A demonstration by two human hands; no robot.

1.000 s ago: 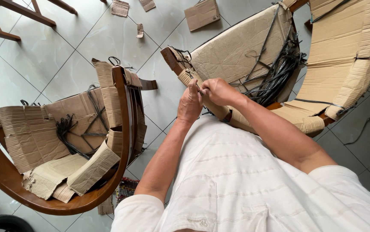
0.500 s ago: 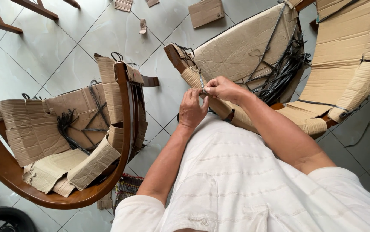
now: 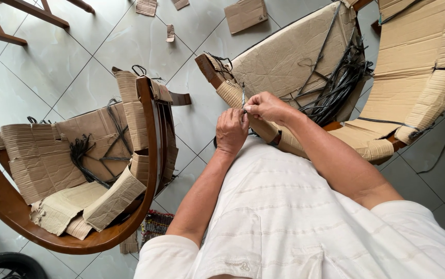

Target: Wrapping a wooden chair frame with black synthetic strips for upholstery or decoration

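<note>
Tiled floor (image 3: 52,57), thin black strap (image 3: 243,98) between hands.

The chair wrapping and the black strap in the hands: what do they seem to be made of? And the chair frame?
The wrapping looks like brown corrugated cardboard, matte, with ribbed flutes showing at torn edges. The strap pinched between the left hand and right hand is thin, black and slightly glossy, probably plastic; rubber cannot be ruled out. The chair frame seems to be dark varnished wood, smooth and shiny.
</note>
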